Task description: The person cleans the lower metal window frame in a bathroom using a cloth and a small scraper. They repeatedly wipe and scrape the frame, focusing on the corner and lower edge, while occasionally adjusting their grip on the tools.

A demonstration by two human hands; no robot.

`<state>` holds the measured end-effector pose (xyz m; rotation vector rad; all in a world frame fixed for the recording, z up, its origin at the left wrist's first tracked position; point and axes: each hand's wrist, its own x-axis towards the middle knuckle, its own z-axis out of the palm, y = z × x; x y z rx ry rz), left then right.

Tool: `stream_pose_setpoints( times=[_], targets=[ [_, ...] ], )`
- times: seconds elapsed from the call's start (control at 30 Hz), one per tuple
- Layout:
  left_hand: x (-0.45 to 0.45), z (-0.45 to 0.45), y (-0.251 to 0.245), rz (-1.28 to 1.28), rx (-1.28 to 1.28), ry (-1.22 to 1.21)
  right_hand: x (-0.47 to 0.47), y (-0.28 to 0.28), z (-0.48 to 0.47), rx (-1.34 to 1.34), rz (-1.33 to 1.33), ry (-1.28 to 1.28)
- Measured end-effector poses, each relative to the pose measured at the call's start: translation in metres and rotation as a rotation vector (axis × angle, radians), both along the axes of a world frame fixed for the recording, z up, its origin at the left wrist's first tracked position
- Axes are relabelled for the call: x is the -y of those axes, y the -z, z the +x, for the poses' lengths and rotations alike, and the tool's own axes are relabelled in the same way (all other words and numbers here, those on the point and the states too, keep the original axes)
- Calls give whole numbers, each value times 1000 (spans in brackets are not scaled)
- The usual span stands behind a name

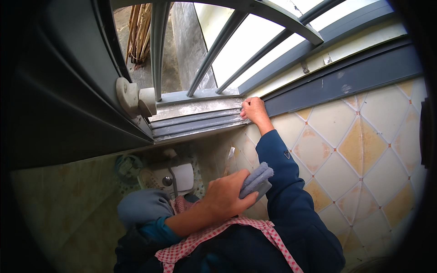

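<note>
My left hand (227,192) grips a grey cleaning tool with two fluffy blue-grey pads (256,177), held in front of my chest. Reaching up, my right hand (253,110) rests at the lower corner of the window frame, its fingers curled over the end of the sill tracks (198,124). Whether anything is pinched in those fingers cannot be seen. The metal tracks run left from this hand, and the pale sill strip (198,108) behind them has white smudges.
Grey bars (218,51) cross the window opening. A dark panel (68,85) with a round beige fitting (131,99) stands at left. Diamond-patterned tiles (336,143) cover the wall at right. Below the sill are a white pedal-like object (182,177) and a shoe (149,179); sticks (140,34) stand outside.
</note>
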<state>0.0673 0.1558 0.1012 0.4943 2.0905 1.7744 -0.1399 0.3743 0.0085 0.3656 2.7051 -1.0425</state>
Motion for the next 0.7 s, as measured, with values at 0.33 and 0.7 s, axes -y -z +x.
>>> stream_pose_setpoints(
  times=[0.33, 0.7],
  targets=[
    [-4, 6, -2, -1, -4, -19, -2, 4, -3, 8, -47, -34],
    [-2, 23, -1, 21, -46, -61, -8, 9, 3, -46, -2, -51]
  ],
)
